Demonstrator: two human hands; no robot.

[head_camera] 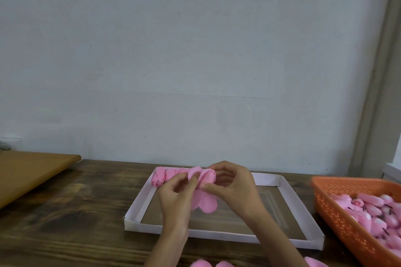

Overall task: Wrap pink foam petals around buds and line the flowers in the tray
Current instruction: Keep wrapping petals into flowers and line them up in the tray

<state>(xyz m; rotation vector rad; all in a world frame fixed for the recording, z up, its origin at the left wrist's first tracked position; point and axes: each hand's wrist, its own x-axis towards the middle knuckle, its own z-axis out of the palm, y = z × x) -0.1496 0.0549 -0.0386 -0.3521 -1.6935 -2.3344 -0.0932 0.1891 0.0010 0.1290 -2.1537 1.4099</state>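
Person's left hand (174,196) and right hand (235,186) are raised together over the far half of the shallow white cardboard tray (138,202). Between them is a pink foam petal piece (205,200): its top is bunched at the fingertips and its rounded lobes hang down between the palms. Left fingers (193,180) pinch the petal's upper edge, thumb against forefinger. Right fingers (220,167) are curled round the bunched top, with the thumb pressed on its near side. Cannot tell if a bud is inside the bunch, as it is hidden by foam and fingers.

A short row of finished pink foam flowers (160,176) lies along the tray's far wall at its left corner, partly behind the hands. The tray sits on a dark stained wooden desk (65,212).

An orange perforated plastic basket (338,208) stands at the right, just beside the tray, filled with pink buds (368,206) with dark stems. Loose pink foam petals (201,264) lie at the desk's near edge, cut off by the frame. A lighter brown wooden board (32,171) sits at far left. A pale grey wall (195,50) is behind.
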